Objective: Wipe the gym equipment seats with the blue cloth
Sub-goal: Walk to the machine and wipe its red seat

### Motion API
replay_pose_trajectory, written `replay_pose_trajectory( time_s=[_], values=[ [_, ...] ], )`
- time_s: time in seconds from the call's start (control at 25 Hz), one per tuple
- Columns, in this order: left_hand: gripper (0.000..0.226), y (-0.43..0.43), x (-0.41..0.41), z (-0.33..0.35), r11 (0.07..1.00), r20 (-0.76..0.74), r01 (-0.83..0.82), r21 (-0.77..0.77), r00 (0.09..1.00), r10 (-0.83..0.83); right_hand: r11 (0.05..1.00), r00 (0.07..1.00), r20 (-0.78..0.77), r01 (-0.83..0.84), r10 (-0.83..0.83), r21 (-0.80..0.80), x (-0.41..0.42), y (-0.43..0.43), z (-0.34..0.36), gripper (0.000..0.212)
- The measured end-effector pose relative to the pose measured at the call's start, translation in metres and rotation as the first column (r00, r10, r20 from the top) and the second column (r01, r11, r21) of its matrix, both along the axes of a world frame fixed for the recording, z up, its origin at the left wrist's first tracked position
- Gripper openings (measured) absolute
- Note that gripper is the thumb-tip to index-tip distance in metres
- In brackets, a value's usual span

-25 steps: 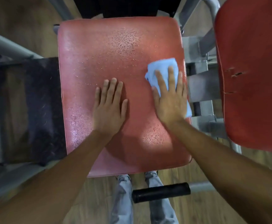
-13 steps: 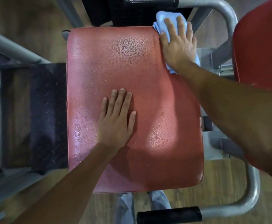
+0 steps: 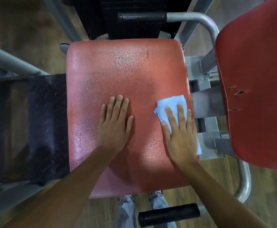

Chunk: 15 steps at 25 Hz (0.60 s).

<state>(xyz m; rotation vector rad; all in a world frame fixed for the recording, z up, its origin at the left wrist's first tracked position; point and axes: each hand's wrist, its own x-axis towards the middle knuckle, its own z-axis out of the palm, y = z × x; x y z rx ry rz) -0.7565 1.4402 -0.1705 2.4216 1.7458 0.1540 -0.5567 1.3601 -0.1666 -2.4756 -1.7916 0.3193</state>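
Observation:
A red padded seat (image 3: 118,76) fills the middle of the view, speckled with droplets over its far and left parts. My right hand (image 3: 179,134) lies flat with straight fingers on the blue cloth (image 3: 171,104), pressing it onto the seat near the right edge. The cloth sticks out beyond my fingertips and past the seat's right edge under my palm. My left hand (image 3: 115,124) rests flat and spread on the seat's middle, holding nothing.
A second red pad (image 3: 256,79) with small tears stands to the right. Grey metal frame tubes (image 3: 207,25) curve round the seat. A black foam handle (image 3: 169,214) lies below, a black pad (image 3: 142,17) at the far end, dark tread plate (image 3: 40,122) on the left.
My right hand has drawn the cloth from the seat's far right corner back along the right edge toward me. The left hand has stayed flat on the seat.

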Motion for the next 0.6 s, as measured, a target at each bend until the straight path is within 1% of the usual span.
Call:
replay_pose_trajectory(
  time_s=[0.12,0.24,0.36,0.44,0.52,0.6],
  values=[
    [0.048,0.021,-0.006,0.008,1.0,0.054,-0.01,0.004,0.998,0.01,0.998,0.998,0.002,0.063,-0.063,0.014,0.003,0.054,-0.007,0.051],
    [0.048,0.072,-0.019,0.009,0.992,0.066,-0.127,0.02,0.99,0.125,0.99,0.992,0.0,0.125,-0.126,0.063,0.014,0.135,-0.01,0.051],
    [0.055,0.118,-0.037,0.0,0.973,0.049,-0.23,-0.002,0.972,0.23,0.984,0.984,-0.052,0.174,-0.172,0.037,0.027,0.197,-0.011,0.052],
    [0.057,0.129,-0.043,-0.007,0.973,0.009,-0.232,0.016,0.973,0.232,0.976,0.972,-0.096,0.219,-0.216,0.014,0.029,0.224,-0.009,0.052],
    [0.058,0.132,-0.045,-0.008,0.974,-0.009,-0.223,0.033,0.975,0.223,0.97,0.965,-0.105,0.244,-0.241,0.02,0.015,0.242,-0.008,0.053],
    [0.058,0.13,-0.044,-0.008,0.976,-0.024,-0.214,0.032,0.976,0.214,0.981,0.976,-0.104,0.193,-0.19,0.022,-0.012,0.252,-0.005,0.054]
  ],
)
